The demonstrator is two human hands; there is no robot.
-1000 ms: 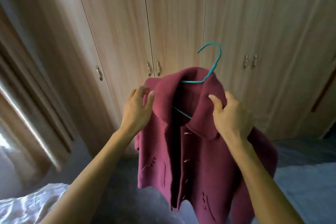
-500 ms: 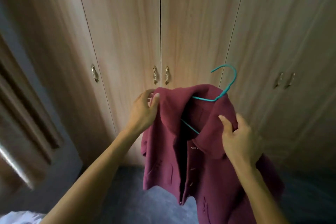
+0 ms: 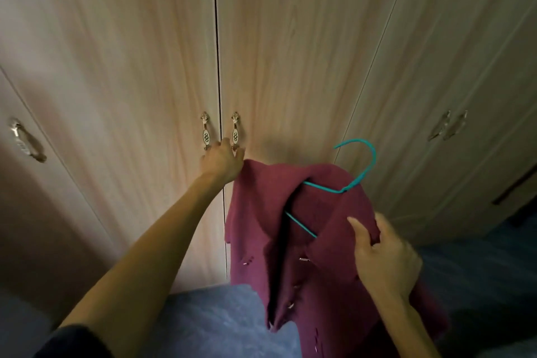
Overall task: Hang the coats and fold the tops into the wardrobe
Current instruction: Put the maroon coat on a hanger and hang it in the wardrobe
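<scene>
A maroon wool coat (image 3: 319, 256) with small buttons hangs on a teal wire hanger (image 3: 360, 171), whose hook pokes out above the collar. My right hand (image 3: 383, 259) grips the coat at its right collar and shoulder and holds it up in front of the wardrobe (image 3: 290, 52). My left hand (image 3: 223, 160) is stretched out to the shut middle doors. Its fingertips are at the lower ends of the two ornate metal handles (image 3: 235, 132), and both handles still show in full, neither one wrapped by fingers.
Every wardrobe door in view is shut. Another handle (image 3: 27, 139) sits on the left door and a blurred pair (image 3: 449, 125) on the right doors. Grey-blue floor (image 3: 218, 320) lies below the coat.
My left hand has let go of the coat's left shoulder and reached forward to the middle door handles. The view has moved closer to the wardrobe; my right hand alone holds the coat.
</scene>
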